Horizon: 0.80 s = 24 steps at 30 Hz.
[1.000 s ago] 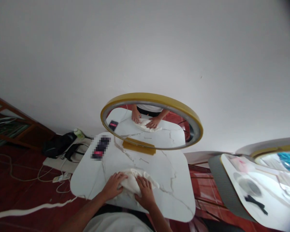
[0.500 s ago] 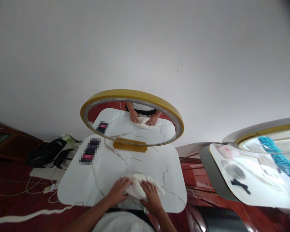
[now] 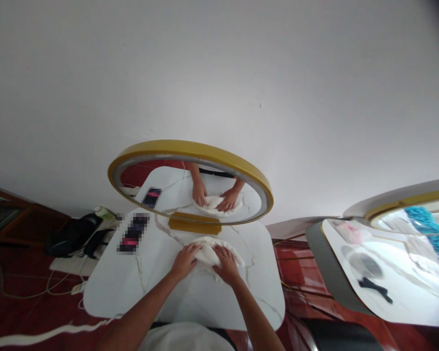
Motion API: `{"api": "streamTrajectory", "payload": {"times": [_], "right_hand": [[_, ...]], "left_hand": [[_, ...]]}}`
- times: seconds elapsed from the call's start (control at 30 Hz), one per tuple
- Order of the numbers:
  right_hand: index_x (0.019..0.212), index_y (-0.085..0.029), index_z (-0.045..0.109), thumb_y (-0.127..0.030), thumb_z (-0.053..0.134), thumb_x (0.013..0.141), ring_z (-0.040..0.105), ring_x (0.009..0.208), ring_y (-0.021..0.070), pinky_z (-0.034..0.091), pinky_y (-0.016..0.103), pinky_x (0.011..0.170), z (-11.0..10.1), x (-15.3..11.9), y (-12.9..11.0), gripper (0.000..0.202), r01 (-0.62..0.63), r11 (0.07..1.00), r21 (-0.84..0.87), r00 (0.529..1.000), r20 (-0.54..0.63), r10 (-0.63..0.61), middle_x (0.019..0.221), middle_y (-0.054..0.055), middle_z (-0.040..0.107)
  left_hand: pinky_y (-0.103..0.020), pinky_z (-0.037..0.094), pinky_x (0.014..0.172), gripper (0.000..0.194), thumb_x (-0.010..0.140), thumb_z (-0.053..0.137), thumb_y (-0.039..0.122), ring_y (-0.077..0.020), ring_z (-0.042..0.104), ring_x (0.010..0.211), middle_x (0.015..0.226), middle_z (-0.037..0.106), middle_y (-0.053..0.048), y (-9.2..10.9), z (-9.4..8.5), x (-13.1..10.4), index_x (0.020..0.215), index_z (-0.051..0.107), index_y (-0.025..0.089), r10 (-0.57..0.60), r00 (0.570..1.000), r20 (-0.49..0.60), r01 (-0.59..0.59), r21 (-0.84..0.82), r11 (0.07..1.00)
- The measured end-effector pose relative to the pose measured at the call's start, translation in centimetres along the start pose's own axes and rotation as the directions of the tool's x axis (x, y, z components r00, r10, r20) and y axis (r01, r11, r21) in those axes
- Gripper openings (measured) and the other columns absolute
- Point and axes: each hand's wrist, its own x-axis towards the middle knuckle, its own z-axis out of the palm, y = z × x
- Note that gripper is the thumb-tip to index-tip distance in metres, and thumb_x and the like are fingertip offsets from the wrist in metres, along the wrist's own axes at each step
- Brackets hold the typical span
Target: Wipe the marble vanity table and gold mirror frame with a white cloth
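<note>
A bunched white cloth [image 3: 206, 253] lies on the white marbled table [image 3: 161, 312], a little in front of the mirror's base. My left hand [image 3: 185, 262] grips its left side, fingers bent onto the fabric. On its right side my right hand [image 3: 226, 263] presses down with the fingers curled over it. Part of the cloth is hidden under both hands. The oval gold-framed mirror [image 3: 190, 146] reflects both hands and the cloth.
A blurred-out dark item [image 3: 133, 234] lies on the table's left side. A gold mirror base [image 3: 195, 224] stands at the back. To the right is a second table [image 3: 380, 263] with a black item [image 3: 376, 288]. A black bag [image 3: 73, 235] and cords are on the left.
Both hands have pushed the white cloth forward across the table, towards the mirror base. My forearms reach farther out, and the view has shifted slightly.
</note>
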Motion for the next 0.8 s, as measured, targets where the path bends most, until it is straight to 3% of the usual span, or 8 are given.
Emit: {"api": "streamTrajectory", "payload": {"times": [0.17,0.33,0.47,0.57,0.7,0.8], "right_hand": [[0.140,-0.032,0.030,-0.024,0.057,0.075,0.026,0.133,0.0254,0.019,0.042,0.109,-0.2,1.8,0.0,0.071,0.000,1.000,-0.007,0.998,-0.057,-0.001,0.145,0.000,0.032],[0.140,-0.031,0.030,-0.024,0.056,0.075,0.027,0.133,0.0258,0.018,0.043,0.109,-0.1,-0.1,-0.4,0.071,-0.005,1.000,-0.006,0.995,-0.095,0.004,0.145,0.001,0.034],[0.141,-0.030,0.028,-0.024,0.056,0.072,0.025,0.133,0.0265,0.018,0.044,0.109,0.4,-3.5,0.2,0.075,-0.030,1.000,-0.007,0.994,-0.101,0.029,0.146,0.000,0.031],[0.141,-0.032,0.027,-0.026,0.056,0.070,0.022,0.134,0.0263,0.016,0.045,0.109,0.9,-7.0,1.7,0.077,-0.011,1.000,-0.004,1.000,-0.027,0.011,0.148,-0.003,0.027],[0.142,-0.034,0.022,-0.030,0.056,0.069,0.020,0.135,0.0268,0.015,0.045,0.109,1.3,-12.3,4.6,0.081,-0.013,1.000,0.020,0.998,0.057,0.012,0.149,-0.005,0.024],[0.142,-0.036,0.021,-0.032,0.056,0.069,0.019,0.135,0.0271,0.015,0.046,0.109,1.4,-15.4,6.5,0.081,-0.046,0.998,0.038,0.996,0.078,0.043,0.149,-0.005,0.023]], "left_hand": [[-0.034,0.028,0.102,0.055,0.078,0.041,0.017,-0.0213,0.037,0.121,0.137,0.041,0.000,0.6,-0.8,1.2,0.132,0.041,0.029,-0.034,0.999,-0.039,0.034,0.012,0.999],[-0.035,0.028,0.102,0.055,0.079,0.040,0.019,-0.0216,0.035,0.123,0.136,0.042,0.000,1.5,-0.3,0.1,0.133,0.039,0.031,-0.053,0.998,-0.027,0.054,0.019,0.998],[-0.036,0.031,0.100,0.059,0.075,0.044,0.021,-0.0230,0.034,0.123,0.137,0.039,-0.001,2.7,0.6,-1.5,0.133,0.038,0.032,-0.020,0.999,0.051,0.019,0.022,1.000],[-0.037,0.032,0.099,0.061,0.072,0.048,0.022,-0.0243,0.035,0.121,0.137,0.037,-0.001,4.2,1.9,-2.9,0.131,0.039,0.033,0.030,0.989,0.143,-0.032,0.007,0.999],[-0.038,0.030,0.101,0.069,0.068,0.053,0.025,-0.0252,0.034,0.121,0.138,0.035,-0.001,6.6,4.1,-4.7,0.133,0.035,0.034,0.130,0.949,0.289,-0.122,-0.047,0.991],[-0.038,0.030,0.102,0.074,0.065,0.055,0.024,-0.0256,0.035,0.121,0.138,0.034,-0.002,8.4,5.8,-5.4,0.135,0.032,0.034,0.205,0.919,0.338,-0.182,-0.098,0.978]]}}
